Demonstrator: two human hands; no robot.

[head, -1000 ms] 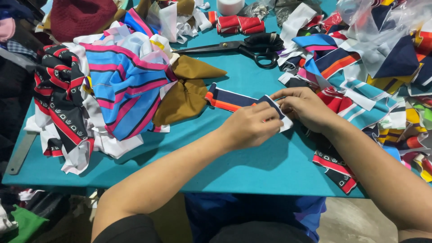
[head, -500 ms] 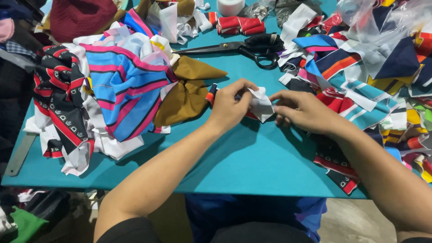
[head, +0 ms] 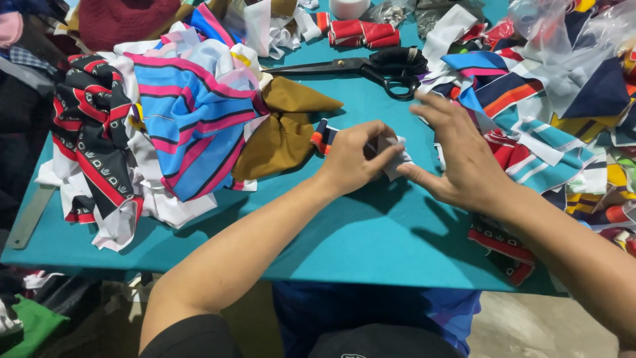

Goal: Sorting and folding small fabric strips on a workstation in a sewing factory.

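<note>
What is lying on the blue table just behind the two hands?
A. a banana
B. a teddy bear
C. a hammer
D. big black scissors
D: big black scissors lie on the teal table just beyond the left hand and the right hand, among the heaps of cloth scraps.
</note>
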